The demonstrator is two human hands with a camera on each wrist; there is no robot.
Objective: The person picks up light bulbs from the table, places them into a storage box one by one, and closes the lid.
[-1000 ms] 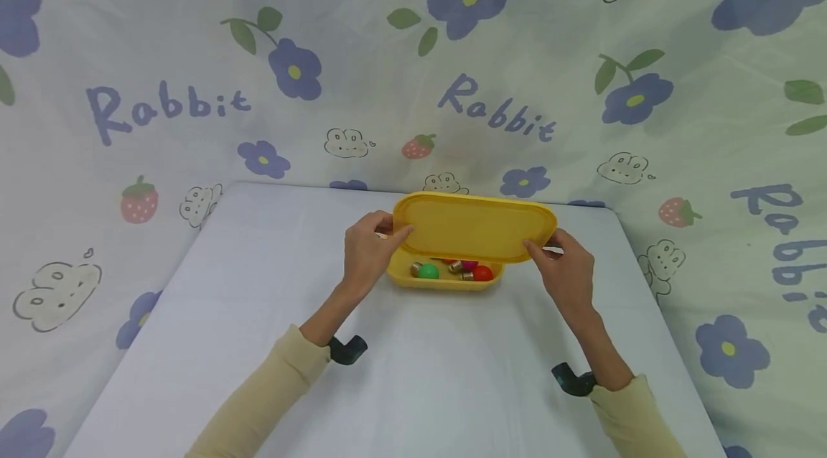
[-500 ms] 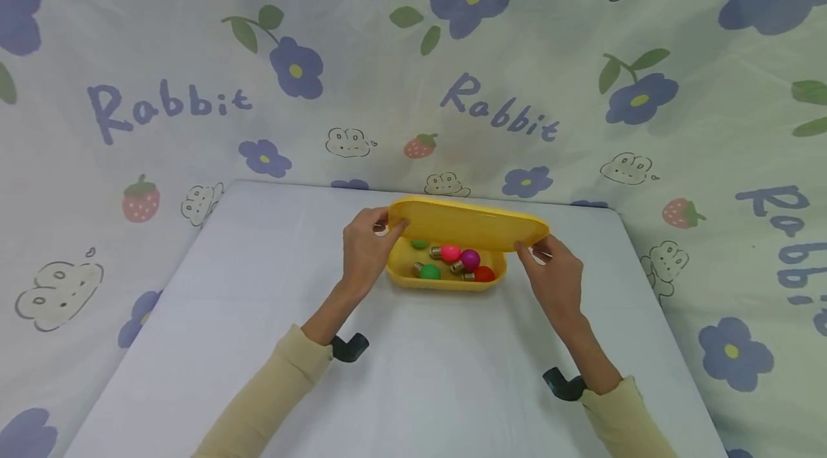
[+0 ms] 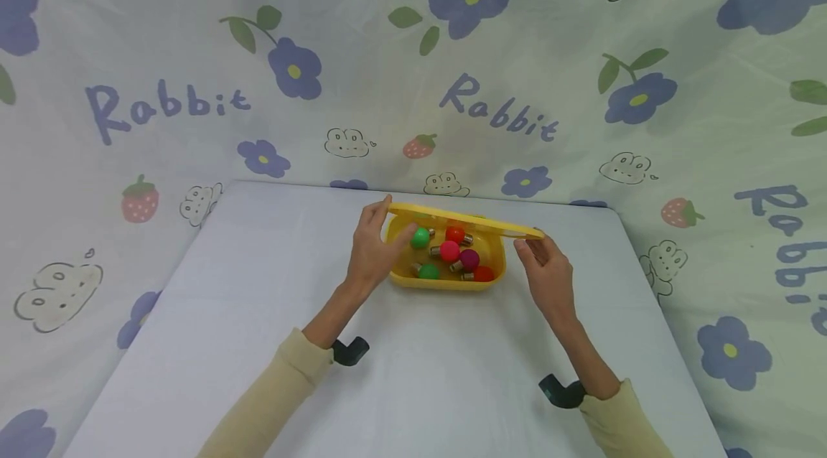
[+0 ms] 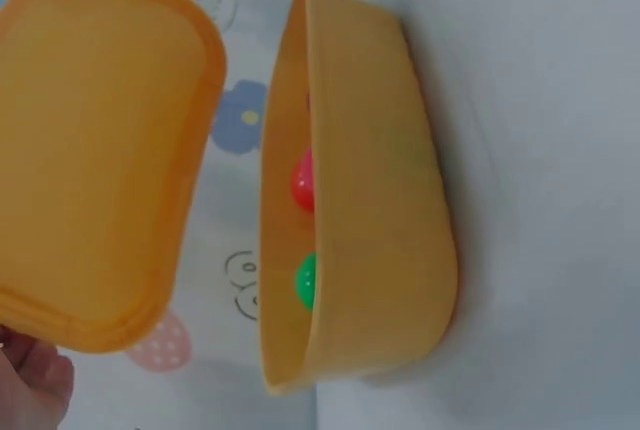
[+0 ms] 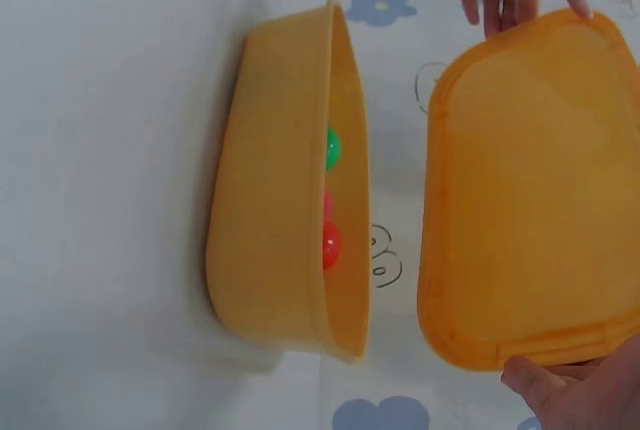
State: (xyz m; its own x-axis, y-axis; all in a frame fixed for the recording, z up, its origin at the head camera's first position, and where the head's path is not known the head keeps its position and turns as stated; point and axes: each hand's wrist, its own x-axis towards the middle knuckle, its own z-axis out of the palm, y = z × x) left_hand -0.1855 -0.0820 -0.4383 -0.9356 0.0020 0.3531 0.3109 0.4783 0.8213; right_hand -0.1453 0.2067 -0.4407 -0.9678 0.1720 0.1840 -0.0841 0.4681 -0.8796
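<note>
A yellow plastic box [image 3: 446, 284] stands on the white table, holding several small coloured light bulbs, among them a pink bulb [image 3: 449, 251] and a green bulb [image 3: 420, 237]. Its yellow lid [image 3: 465, 218] hangs tilted above the box, nearly edge-on in the head view. At the lid's right end my right hand [image 3: 548, 273] pinches the rim, the thumb [image 5: 530, 380] showing at the edge in the right wrist view. My left hand [image 3: 375, 250] touches the left end with its fingertips, fingers straight and thumb spread away from the lid.
A white-covered table [image 3: 446, 372] surrounds the box. Behind it hangs a patterned cloth [image 3: 362, 70] with flowers and lettering, close to the table's far edge. Dark wrist mounts [image 3: 352, 351] stick out beside both cuffs.
The lid has tipped from facing the head camera to nearly edge-on, uncovering more bulbs. My right hand has moved slightly left and down with it; my left thumb has come off the lid.
</note>
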